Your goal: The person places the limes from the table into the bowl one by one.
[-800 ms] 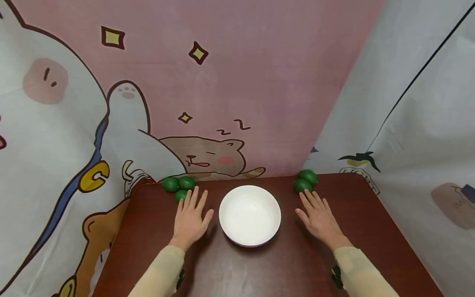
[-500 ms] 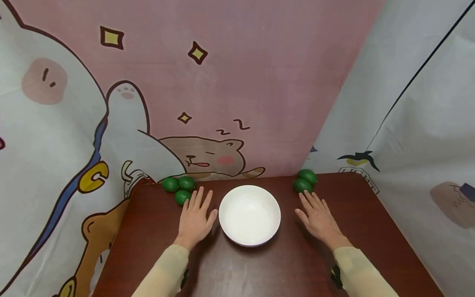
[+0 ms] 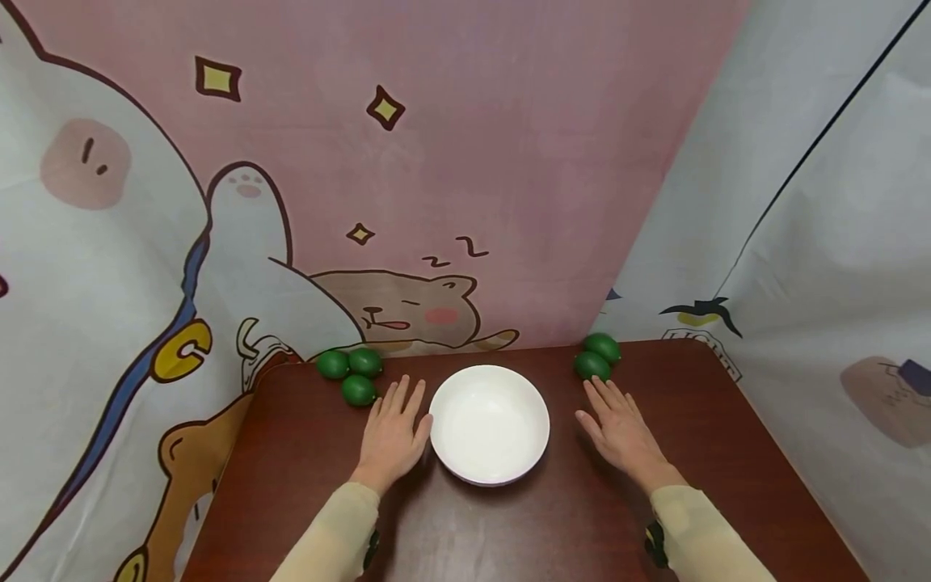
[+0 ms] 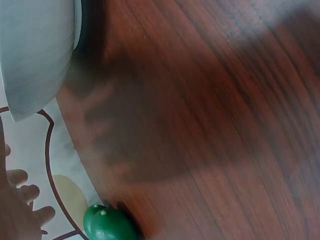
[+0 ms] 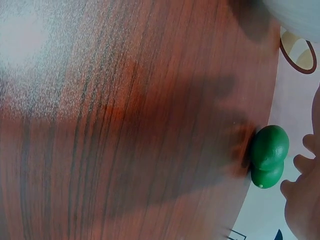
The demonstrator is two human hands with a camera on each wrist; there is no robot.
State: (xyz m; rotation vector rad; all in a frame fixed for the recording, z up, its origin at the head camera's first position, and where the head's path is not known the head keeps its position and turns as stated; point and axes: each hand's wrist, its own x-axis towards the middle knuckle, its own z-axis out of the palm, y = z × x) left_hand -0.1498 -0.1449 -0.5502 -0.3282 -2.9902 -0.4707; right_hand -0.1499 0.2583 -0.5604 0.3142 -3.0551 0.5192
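- 3 glossy green lime-shaped fruits (image 3: pixel 351 374) sit clustered at the far left corner of the dark red-brown wooden table (image 3: pixel 465 525), just beyond the left hand.
- The left hand (image 3: pixel 393 432) hovers flat, fingers straight and spread, holding nothing; its thumb is just beside the bowl's rim.
- The round white shallow bowl (image 3: pixel 489 423) sits between both hands, empty. It looks rigid, smooth and probably breakable; gripping opposite rim edges seems safest.
- The right hand (image 3: pixel 615 430) lies flat, fingers extended, holding nothing.
- 2 more green lime-shaped fruits (image 3: pixel 598 357) touch each other just past its fingertips. They look light, slick and prone to rolling; a whole-hand wrap should suit.
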